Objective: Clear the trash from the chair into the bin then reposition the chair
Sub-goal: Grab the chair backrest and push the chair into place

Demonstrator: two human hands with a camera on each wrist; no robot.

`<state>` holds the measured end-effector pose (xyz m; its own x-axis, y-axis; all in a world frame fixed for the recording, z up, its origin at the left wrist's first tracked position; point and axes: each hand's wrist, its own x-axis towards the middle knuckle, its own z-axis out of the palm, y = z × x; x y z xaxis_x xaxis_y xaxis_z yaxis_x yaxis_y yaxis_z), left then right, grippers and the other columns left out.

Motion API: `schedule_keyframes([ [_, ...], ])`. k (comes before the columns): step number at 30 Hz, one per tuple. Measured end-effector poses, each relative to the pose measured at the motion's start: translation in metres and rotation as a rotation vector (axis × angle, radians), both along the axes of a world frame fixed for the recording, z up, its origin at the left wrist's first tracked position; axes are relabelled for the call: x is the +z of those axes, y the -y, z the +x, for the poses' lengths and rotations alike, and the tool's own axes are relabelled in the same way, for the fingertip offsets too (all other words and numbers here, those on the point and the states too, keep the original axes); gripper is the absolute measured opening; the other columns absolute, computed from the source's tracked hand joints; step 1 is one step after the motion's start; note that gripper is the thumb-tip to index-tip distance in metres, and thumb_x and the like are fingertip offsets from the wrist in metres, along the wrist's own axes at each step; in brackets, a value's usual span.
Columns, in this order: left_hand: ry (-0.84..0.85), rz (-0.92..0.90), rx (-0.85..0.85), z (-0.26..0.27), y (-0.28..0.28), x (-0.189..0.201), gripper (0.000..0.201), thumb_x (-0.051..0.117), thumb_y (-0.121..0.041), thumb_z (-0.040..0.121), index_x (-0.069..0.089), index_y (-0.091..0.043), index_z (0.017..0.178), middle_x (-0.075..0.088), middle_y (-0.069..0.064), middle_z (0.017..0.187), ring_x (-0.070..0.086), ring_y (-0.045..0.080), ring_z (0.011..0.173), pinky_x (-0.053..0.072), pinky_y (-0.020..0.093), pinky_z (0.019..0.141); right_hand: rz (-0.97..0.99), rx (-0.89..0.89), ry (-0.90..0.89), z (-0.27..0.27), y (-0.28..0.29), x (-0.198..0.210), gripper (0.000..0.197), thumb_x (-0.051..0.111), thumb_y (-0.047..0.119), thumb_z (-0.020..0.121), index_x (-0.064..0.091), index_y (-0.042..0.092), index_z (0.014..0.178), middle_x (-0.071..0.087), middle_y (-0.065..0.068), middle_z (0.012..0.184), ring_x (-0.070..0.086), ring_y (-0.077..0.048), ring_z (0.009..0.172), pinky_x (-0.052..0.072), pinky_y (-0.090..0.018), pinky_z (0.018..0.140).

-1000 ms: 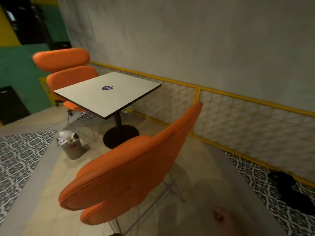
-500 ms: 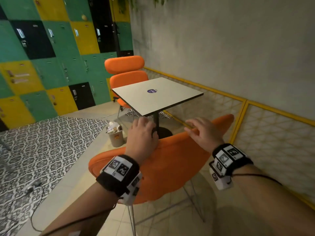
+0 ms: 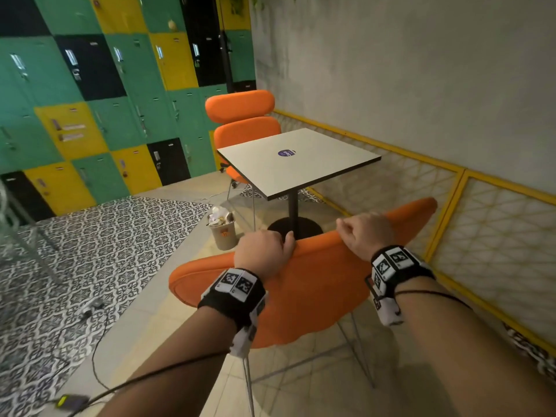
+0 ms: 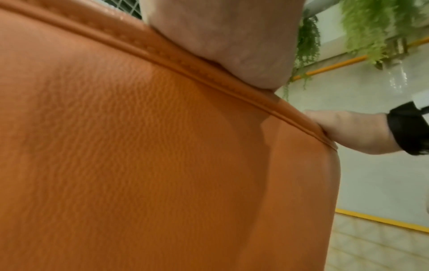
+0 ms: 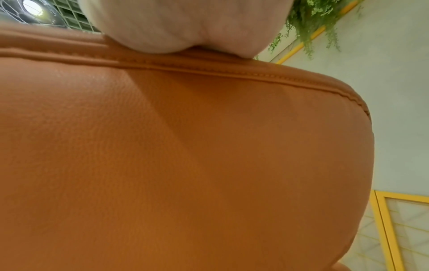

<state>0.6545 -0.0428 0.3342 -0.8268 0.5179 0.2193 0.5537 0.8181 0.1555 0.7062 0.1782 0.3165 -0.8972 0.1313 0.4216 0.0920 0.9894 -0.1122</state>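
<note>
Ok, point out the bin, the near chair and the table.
bin (image 3: 224,236), head view, its front wall.
near chair (image 3: 316,284), head view, the back of its backrest.
table (image 3: 301,173), head view, bare part of the top.

left hand (image 4: 223,42) on chair (image 4: 139,165) backrest seam | right hand (image 4: 352,132) beside

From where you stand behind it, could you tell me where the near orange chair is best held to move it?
Grip the near orange chair by its backrest's rounded top edge, from behind, where the left hand and right hand already curl over it; the thin wire legs offer poorer hold.
</note>
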Motion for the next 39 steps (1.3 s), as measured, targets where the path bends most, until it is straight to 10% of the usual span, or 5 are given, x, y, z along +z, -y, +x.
schedule_keyframes([
  [7,-0.027,-0.012,-0.013,0.019,0.018,-0.008,0.064,0.023,-0.059,0.093,0.065,-0.016,0.069,0.062,0.002,0.061,0.059,0.017,0.056,0.056,0.033,0.058,0.021,-0.121,-0.152,0.025,0.020,-0.006,0.056,0.033,0.035,0.093,0.057,0.008,0.050,0.057,-0.014,0.048,0.044,-0.029,0.043,0.024,-0.024,0.064],
  [12,-0.110,-0.032,-0.085,0.031,0.038,-0.012,0.062,0.023,-0.059,0.093,0.055,-0.016,0.061,0.050,-0.001,0.055,0.052,0.019,0.052,0.042,0.028,0.049,0.017,-0.266,-0.178,0.054,0.039,-0.008,0.056,0.035,0.032,0.093,0.045,0.011,0.042,0.037,-0.007,0.040,0.034,-0.025,0.039,0.011,-0.026,0.046],
  [21,-0.340,0.133,-0.417,0.013,0.055,-0.016,0.043,0.039,-0.033,0.085,0.041,-0.021,0.044,0.049,-0.002,0.039,0.044,0.019,0.031,0.017,0.019,0.043,0.086,-0.400,-0.339,0.095,0.070,-0.022,0.055,0.034,0.034,0.093,0.035,0.017,0.040,0.036,-0.003,0.036,0.034,-0.025,0.035,0.031,-0.027,0.054],
  [27,-0.266,0.123,-0.457,-0.026,0.035,-0.014,0.041,0.033,-0.034,0.087,0.036,-0.023,0.048,0.048,-0.004,0.043,0.030,0.012,0.036,0.007,0.013,0.042,0.096,-0.294,-0.355,0.093,0.024,-0.030,0.051,0.030,0.037,0.097,0.065,0.013,0.068,0.061,-0.003,0.064,0.055,-0.025,0.063,0.040,-0.037,0.069],
  [39,-0.291,0.202,-0.315,-0.115,-0.070,-0.023,0.043,0.034,-0.031,0.083,0.050,-0.016,0.047,0.048,0.000,0.043,0.040,0.019,0.035,0.010,0.012,0.043,0.102,-0.368,-0.519,-0.004,-0.086,-0.041,0.044,0.036,0.029,0.093,0.061,0.016,0.059,0.056,0.003,0.058,0.049,-0.019,0.058,0.027,-0.027,0.071],
])
